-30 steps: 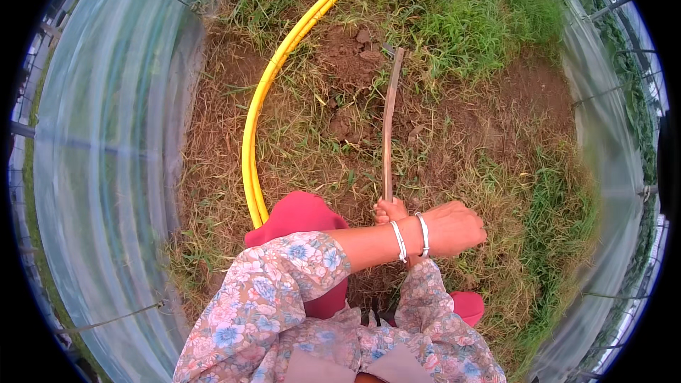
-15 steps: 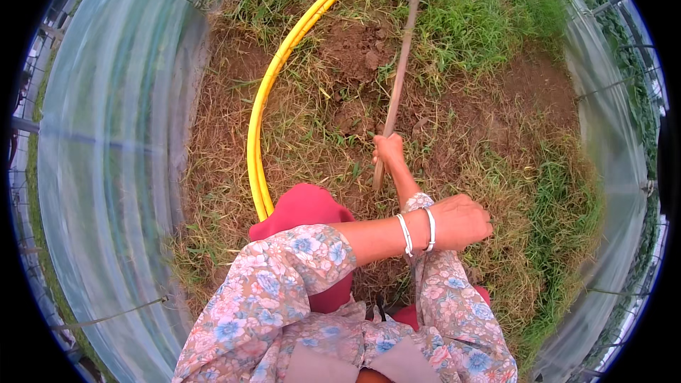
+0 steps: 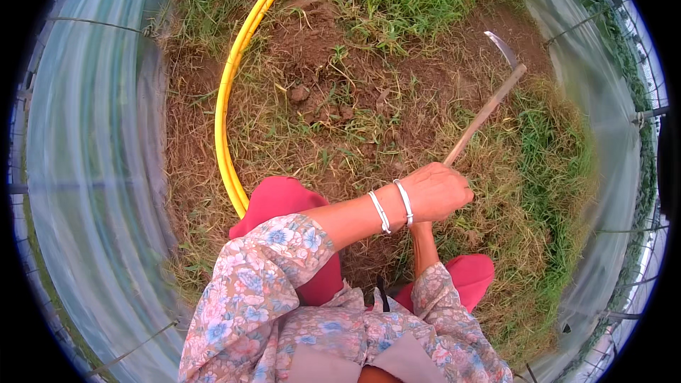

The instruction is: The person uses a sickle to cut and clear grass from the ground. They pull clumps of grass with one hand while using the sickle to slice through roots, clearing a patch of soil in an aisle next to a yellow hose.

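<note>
A sickle [image 3: 486,112] with a wooden handle and a curved metal blade points up and to the right over the ground, its blade near bare soil. My right hand is hidden beneath my left hand; only its wrist [image 3: 423,242] shows, and the handle comes out from there, gripped. My left hand [image 3: 438,193], with two white bands at the wrist, lies across above the right wrist. Its fingers are curled, and whatever may be in them is hidden.
A looped yellow hose [image 3: 225,106] curves along the left. Clear plastic sheeting [image 3: 92,128] rises on the left, and more sheeting [image 3: 606,135] on the right. Green grass [image 3: 404,0] grows ahead; dry cut grass and loose soil [image 3: 305,39] lie between. My knees are bent close by.
The sickle has swung right and closer to me, its blade now over the right side. My right hand has drawn back under my left hand. The view has shifted slightly.
</note>
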Demonstrator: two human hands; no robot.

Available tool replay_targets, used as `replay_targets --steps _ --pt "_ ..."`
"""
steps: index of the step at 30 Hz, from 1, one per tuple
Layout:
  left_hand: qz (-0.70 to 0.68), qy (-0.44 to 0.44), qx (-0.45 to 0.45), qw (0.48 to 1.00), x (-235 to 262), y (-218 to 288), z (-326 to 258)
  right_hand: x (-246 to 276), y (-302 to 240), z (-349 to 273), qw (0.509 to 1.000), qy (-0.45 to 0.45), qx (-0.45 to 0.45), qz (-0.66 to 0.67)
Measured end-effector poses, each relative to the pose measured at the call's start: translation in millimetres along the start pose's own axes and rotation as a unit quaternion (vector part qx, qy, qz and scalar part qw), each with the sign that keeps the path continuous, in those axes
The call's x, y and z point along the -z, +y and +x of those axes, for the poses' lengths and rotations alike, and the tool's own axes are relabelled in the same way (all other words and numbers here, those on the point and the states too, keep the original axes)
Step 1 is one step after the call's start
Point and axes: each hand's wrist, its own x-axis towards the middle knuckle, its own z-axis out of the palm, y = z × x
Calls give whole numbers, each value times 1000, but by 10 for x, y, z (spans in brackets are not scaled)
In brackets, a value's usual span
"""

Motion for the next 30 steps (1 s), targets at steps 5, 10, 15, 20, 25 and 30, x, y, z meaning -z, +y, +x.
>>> replay_targets --steps 5,10,15,20,25,30 --pt "21 -34 -26 999 -102 147 36 -484 -25 356 997 -26 -64 -32" --pt "-8 -49 -26 998 -150 88 43 -458 401 -293 972 -101 -210 17" --pt "-8 -41 -16 999 -150 1 1 -151 -74 -662 961 -122 -249 21" --pt "-25 5 3 1000 48 -60 90 -342 -140 -661 973 -128 -186 -42" --pt "-30 34 -6 999 31 -52 113 -275 372 -105 981 -53 -174 64" --pt "-24 14 3 1000 144 -142 104 -425 193 -700 960 -121 -222 -123"
